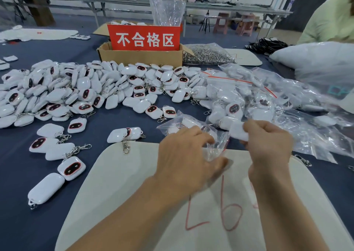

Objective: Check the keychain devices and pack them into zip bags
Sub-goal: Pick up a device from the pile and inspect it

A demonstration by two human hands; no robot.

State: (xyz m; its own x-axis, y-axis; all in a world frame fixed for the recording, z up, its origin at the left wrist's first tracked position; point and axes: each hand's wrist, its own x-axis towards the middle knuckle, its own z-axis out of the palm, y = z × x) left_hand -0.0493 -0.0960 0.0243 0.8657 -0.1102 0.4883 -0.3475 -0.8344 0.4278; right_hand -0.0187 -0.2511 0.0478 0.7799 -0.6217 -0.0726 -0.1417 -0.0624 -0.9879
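Our left hand (187,155) is curling its fingers and thumb around one end of a small clear plastic zip bag with a red seal line (214,145), over the far edge of the pale fabric mat (124,174) before us. Our right hand (268,143) is gripping a white rounded plastic keychain device (238,131), just beside the bag.

We are thinking the device may miss the opening, because the thin bag is crumpling under the fingers; its metal clasp may also catch on the seal. If it slips, it may fall into the loose pile of white devices (76,90) on the dark blue table (19,222), or among the heap of filled bags (258,101) at the right, and then checked and unchecked pieces are getting mixed.

Both hands are looking blurred. We cannot tell whether the bag mouth is open, nor whether something is already inside it. Our fingers are hiding the face and the clasp of the held device.
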